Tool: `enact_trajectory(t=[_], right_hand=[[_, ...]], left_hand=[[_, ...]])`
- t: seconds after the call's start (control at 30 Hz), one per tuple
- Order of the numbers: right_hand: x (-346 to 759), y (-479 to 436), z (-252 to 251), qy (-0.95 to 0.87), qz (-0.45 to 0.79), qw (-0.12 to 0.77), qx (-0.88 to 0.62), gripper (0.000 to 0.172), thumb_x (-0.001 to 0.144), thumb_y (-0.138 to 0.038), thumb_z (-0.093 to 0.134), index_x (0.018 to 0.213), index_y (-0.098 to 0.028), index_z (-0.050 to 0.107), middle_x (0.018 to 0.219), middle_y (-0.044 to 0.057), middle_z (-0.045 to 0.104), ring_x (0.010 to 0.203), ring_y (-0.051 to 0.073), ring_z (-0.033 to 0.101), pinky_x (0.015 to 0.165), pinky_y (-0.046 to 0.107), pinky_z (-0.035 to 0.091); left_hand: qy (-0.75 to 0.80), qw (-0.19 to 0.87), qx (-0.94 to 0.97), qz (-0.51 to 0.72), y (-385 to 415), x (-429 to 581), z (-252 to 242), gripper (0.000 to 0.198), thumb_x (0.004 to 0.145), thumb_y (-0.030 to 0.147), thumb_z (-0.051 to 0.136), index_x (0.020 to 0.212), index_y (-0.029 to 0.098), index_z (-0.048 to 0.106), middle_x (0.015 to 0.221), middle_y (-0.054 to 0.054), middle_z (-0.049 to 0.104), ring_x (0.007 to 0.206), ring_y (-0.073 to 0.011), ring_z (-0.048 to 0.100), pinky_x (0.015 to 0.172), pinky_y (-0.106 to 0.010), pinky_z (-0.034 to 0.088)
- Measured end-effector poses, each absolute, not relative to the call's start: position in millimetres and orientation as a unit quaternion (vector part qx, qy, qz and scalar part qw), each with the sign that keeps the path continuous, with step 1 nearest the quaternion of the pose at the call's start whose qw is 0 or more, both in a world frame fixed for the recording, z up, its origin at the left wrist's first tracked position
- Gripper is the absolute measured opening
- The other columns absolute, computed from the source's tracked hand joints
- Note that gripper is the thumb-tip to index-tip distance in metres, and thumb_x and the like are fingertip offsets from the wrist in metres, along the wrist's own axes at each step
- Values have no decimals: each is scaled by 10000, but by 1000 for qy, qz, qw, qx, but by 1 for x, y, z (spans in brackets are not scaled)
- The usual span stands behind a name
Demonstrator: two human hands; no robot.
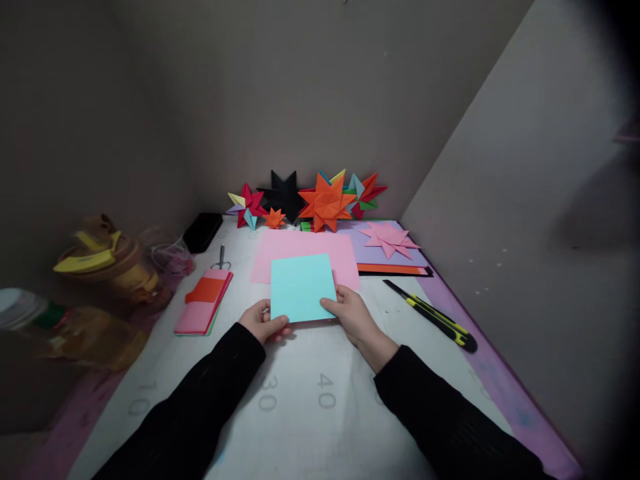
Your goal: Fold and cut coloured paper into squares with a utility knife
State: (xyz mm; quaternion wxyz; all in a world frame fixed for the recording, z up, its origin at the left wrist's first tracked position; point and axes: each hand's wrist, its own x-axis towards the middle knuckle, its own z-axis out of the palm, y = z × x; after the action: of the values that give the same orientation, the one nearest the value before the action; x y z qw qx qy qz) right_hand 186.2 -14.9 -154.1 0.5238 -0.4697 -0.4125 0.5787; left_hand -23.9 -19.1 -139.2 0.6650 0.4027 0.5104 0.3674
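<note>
A light blue square paper sheet is held just above a white cutting mat. My left hand pinches its near left corner, thumb on top. My right hand grips the near right corner, fingers closed on the edge. Under and behind the sheet lies a pink sheet. Both arms wear black sleeves.
Folded paper stars lean on the back wall. A pink star lies on purple paper at the right. A yellow-black utility knife lies right of my hand. A pink and orange paper stack and scissors sit at left.
</note>
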Motion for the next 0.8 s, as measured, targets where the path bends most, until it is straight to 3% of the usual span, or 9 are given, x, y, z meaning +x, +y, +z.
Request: enact_trajectory(t=[0.13, 0.33, 0.43, 0.53, 0.6, 0.67, 0.73, 0.8], right_hand=[[185, -17, -150, -419, 571, 527, -471, 299, 668, -308, 698, 910, -158, 606, 818, 44, 688, 733, 184, 629, 643, 283, 478], [180, -22, -143, -422, 616, 458, -483, 389, 682, -327, 672, 996, -170, 504, 624, -8, 633, 476, 129, 586, 394, 199, 405], [178, -22, -145, -427, 603, 444, -507, 386, 674, -272, 660, 989, -161, 467, 500, -38, 589, 394, 111, 543, 360, 177, 378], [177, -21, -146, -408, 594, 459, -520, 443, 663, -243, 647, 1045, -161, 439, 480, -52, 576, 371, 106, 522, 339, 168, 362], [177, -21, -144, -391, 595, 469, -522, 546, 648, -224, 648, 1136, -158, 412, 482, -57, 574, 372, 109, 524, 337, 167, 359], [177, -21, -141, -375, 599, 475, -523, 695, 638, -213, 653, 1257, -165, 340, 475, -67, 568, 363, 114, 521, 334, 170, 350], [178, -21, -139, -369, 606, 479, -516, 815, 642, -226, 663, 1346, -189, 254, 476, -76, 568, 366, 121, 524, 341, 177, 350], [179, -22, -139, -375, 612, 476, -508, 763, 660, -276, 673, 1332, -198, 321, 479, -69, 575, 374, 113, 522, 363, 183, 357]], left_hand=[[528, 646, 404, 374, -19, -23, -140, 465, 547, 287, 809, 822, 150, 460, 560, -32, 668, 492, -134, 637, 386, -153, 436], [546, 620, 404, 393, -20, -21, -139, 412, 577, 243, 761, 825, 155, 444, 529, -26, 650, 430, -115, 596, 389, -163, 436], [539, 611, 403, 417, -21, -20, -137, 608, 599, 251, 739, 1102, 137, 418, 538, 8, 643, 437, -133, 601, 410, -196, 460], [505, 566, 467, 453, -21, -21, -139, 852, 665, 289, 695, 1378, 174, 243, 544, 38, 632, 468, -150, 612, 432, -220, 465], [492, 524, 526, 455, -22, -23, -142, 693, 686, 327, 679, 1312, 157, 436, 597, -7, 665, 532, -155, 630, 483, -231, 475], [500, 494, 559, 439, -22, -25, -145, 448, 672, 355, 686, 1053, 121, 660, 661, -59, 700, 584, -157, 636, 541, -237, 483], [520, 484, 562, 424, -22, -26, -147, 332, 662, 363, 688, 885, 120, 722, 657, -65, 707, 565, -146, 620, 539, -230, 471], [540, 481, 548, 421, -21, -26, -148, 324, 657, 368, 689, 871, 129, 732, 622, -49, 703, 522, -136, 600, 500, -224, 452]])
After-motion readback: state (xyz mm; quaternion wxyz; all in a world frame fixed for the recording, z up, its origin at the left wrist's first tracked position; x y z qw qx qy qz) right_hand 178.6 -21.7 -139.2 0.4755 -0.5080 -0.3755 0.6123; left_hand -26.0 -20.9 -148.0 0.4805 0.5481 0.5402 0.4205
